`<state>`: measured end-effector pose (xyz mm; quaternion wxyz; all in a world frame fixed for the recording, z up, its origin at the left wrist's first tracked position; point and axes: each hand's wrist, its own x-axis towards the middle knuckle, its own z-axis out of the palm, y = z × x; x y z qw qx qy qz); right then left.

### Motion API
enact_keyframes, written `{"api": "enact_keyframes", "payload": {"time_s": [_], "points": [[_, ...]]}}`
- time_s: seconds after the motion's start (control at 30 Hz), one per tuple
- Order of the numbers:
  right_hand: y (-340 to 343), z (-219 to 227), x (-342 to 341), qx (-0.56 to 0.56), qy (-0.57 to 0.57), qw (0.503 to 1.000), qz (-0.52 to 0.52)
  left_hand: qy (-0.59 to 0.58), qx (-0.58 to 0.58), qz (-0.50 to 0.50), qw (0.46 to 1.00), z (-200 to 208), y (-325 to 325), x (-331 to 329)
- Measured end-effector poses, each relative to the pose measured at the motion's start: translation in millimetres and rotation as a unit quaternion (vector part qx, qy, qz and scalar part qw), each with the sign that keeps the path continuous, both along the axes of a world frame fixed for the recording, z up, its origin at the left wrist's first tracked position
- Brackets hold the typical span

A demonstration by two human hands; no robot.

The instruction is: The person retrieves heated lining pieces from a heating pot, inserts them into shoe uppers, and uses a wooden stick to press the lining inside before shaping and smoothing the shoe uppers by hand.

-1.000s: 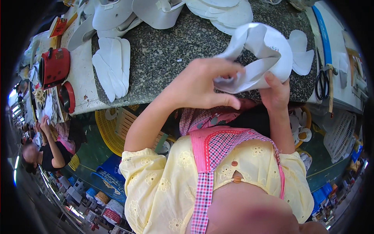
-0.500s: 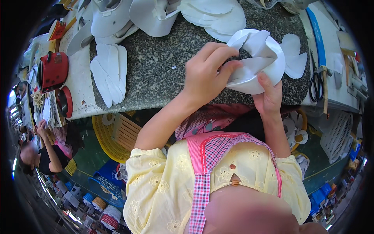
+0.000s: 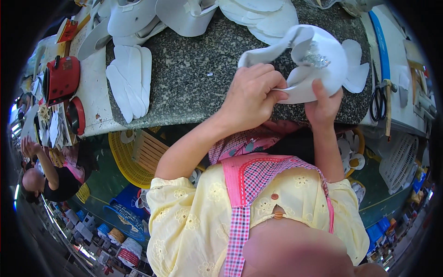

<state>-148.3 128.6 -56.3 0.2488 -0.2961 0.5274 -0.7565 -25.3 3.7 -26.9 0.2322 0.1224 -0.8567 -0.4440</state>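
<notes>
Bench (image 3: 194, 69) w/ dark speckled stone-look slab, pale scuffed top showing at both ends. Below bench: green floor (image 3: 104, 164); L side, yellow basket (image 3: 116, 157) w/ wooden slatted board (image 3: 150, 152), plus blue basket (image 3: 121, 216) lower down; R side, another yellow basket (image 3: 361, 141) w/ white pcs inside & grey perforated crate (image 3: 400, 161). Past bench's L end, a co-worker in black top (image 3: 60, 185), arm raised; room behind is cluttered, too small to make out.

White looped piece (image 3: 336, 57) is over bench's near edge, R of its middle: smooth, thin, bendy-looking, curled into an open ring w/ folded inner flaps & a clear glittery patch (image 3: 317, 59) inside. L hand (image 3: 256, 90) pinches its near-L rim b/w thumb & fingers. R hand (image 3: 324, 105) grips the near-R side, thumb on the outer face, other fingers mostly hidden.

On bench, L: fanned stack of long flat white strips (image 3: 131, 81). Far edge: curved white shells (image 3: 184, 18) & pile of flat rounded white pcs (image 3: 272, 18). R: lobed white pcs (image 3: 355, 69), matte; then black-handled scissors (image 3: 378, 104), wooden stick (image 3: 388, 111), blue band (image 3: 379, 44). Bench's L end: glossy red box (image 3: 65, 79) w/ dark spots.
</notes>
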Motion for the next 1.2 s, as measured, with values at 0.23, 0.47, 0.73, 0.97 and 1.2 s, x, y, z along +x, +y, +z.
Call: {"api": "enact_keyframes", "payload": {"time_s": [0.23, 0.47, 0.73, 0.97, 1.2], "points": [[-9, 3, 8, 0.0, -0.214, 0.975, 0.049, 0.035, -0.045, 0.007, 0.998, 7, -18, 2], [-16, 8, 15, -0.037, -0.21, 0.977, 0.019, 0.033, 0.035, 0.104, 0.993, -3, -4, -13], [-27, 3, 11, -0.054, -0.238, 0.969, -0.04, 0.147, -0.27, 0.129, 0.943, -15, 8, -28], [-10, -45, -17, 0.192, 0.458, 0.841, -0.214, -0.012, -0.031, 0.038, 0.999, -13, -7, -19], [0, -31, -53, 0.096, -0.287, 0.953, -0.034, 0.021, -0.1, -0.012, 0.995, -13, -6, -18]]}}
